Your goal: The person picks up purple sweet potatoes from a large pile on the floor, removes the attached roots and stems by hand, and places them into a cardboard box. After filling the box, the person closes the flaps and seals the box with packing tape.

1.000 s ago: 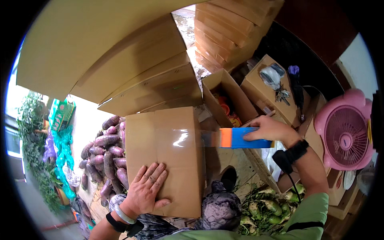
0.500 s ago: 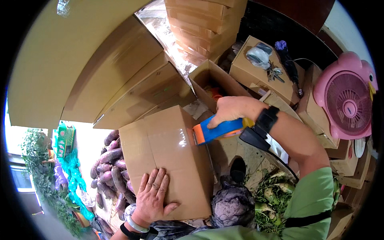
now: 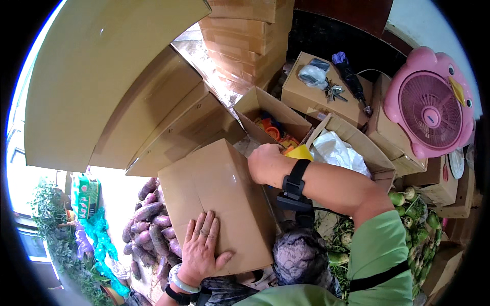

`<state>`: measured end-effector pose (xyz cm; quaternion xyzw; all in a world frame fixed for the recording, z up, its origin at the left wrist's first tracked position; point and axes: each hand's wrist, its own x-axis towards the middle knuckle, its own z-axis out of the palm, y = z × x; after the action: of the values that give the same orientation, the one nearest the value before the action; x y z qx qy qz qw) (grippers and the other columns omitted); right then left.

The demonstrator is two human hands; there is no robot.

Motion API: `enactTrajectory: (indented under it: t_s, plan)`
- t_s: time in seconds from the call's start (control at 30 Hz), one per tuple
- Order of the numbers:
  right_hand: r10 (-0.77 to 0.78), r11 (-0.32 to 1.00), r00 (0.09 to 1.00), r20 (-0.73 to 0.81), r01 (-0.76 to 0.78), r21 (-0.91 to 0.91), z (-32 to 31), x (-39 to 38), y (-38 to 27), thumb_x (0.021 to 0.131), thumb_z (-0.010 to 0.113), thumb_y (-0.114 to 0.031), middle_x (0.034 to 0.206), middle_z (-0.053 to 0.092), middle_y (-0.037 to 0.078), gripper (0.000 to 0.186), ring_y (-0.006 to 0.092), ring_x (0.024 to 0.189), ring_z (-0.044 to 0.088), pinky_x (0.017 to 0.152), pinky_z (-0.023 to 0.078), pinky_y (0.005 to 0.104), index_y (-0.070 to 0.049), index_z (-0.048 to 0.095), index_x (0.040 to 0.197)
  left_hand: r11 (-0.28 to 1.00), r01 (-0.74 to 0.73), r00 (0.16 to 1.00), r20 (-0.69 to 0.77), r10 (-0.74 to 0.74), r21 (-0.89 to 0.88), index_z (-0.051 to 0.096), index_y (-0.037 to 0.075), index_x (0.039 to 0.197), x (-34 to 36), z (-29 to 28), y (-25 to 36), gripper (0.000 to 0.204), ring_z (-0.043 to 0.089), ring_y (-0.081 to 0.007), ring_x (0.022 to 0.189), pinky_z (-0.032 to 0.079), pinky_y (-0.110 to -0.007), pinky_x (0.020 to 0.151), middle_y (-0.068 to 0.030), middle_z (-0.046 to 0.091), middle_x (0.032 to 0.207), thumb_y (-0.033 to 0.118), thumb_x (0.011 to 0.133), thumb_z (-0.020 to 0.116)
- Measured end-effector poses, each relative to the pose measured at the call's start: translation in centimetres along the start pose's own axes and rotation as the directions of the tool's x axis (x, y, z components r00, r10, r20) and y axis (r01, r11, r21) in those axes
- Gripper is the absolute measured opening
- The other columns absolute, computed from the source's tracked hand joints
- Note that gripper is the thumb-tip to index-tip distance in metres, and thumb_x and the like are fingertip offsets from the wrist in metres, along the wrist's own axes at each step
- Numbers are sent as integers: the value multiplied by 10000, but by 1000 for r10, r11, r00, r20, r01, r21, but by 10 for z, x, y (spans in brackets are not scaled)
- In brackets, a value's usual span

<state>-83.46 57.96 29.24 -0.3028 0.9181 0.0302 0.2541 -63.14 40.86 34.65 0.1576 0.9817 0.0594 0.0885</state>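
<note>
A brown cardboard box (image 3: 204, 188) stands in front of me, its top crossed by a strip of clear tape. Flat on that top, fingers stretched out, lies my left hand (image 3: 204, 250). My right hand (image 3: 264, 162) is closed at the box's right upper edge, wrapped around a tape dispenser. Only a yellow part of the dispenser (image 3: 300, 153) shows beyond the wrist; the hand and forearm hide the rest. Whether the tape touches the side of the box cannot be seen.
Purple sweet potatoes (image 3: 153, 227) lie piled left of the box. Flattened cardboard (image 3: 122, 76) leans at the far left. An open carton (image 3: 255, 104) and one with white plastic (image 3: 339, 150) stand beyond my right arm, near a pink fan (image 3: 429, 102). Green radishes (image 3: 418, 224) lie at the right.
My right hand has moved slightly left and down to the box's edge, turning so the blue and orange dispenser is mostly hidden. My left hand stays flat on the box. The view has shifted.
</note>
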Motion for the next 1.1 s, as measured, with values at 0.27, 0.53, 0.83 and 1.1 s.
enactTrajectory:
  t_s: [0.27,0.53,0.83,1.1]
  plan:
    - [-67,997,995,-68,64,-49,10,9,-15,744,647,-102,1096,638,114,318,264,973,627,751,500,500,-64,660,1059,1000,-13,1000,7,13,-20,362,-57,1317,-1,1,1,795,286,-356,1317,166,-470,1091,-214,332,1400,521,794,518]
    - [-7,999,996,94,3,47,74,23,-2,827,575,-243,1089,640,114,291,265,1010,616,773,507,446,-72,666,1045,998,-28,999,-18,27,-48,350,-55,1327,-4,-3,-1,791,282,-362,1318,165,-462,1094,-211,327,1404,505,796,523]
    - [112,763,990,-85,-32,645,-14,-104,72,641,675,-529,754,636,166,633,216,689,608,622,467,326,64,660,862,994,-75,985,-159,62,-76,349,-16,1340,-14,3,-10,757,248,-315,1341,154,-437,1105,-173,323,1414,495,808,517]
    - [117,495,968,-222,137,858,-67,-207,12,674,727,-200,846,611,10,354,88,785,549,721,454,253,24,626,928,805,-154,919,-383,-97,-573,515,4,1209,-41,8,-5,454,416,-280,1232,313,-401,1016,-156,464,1307,293,863,560]
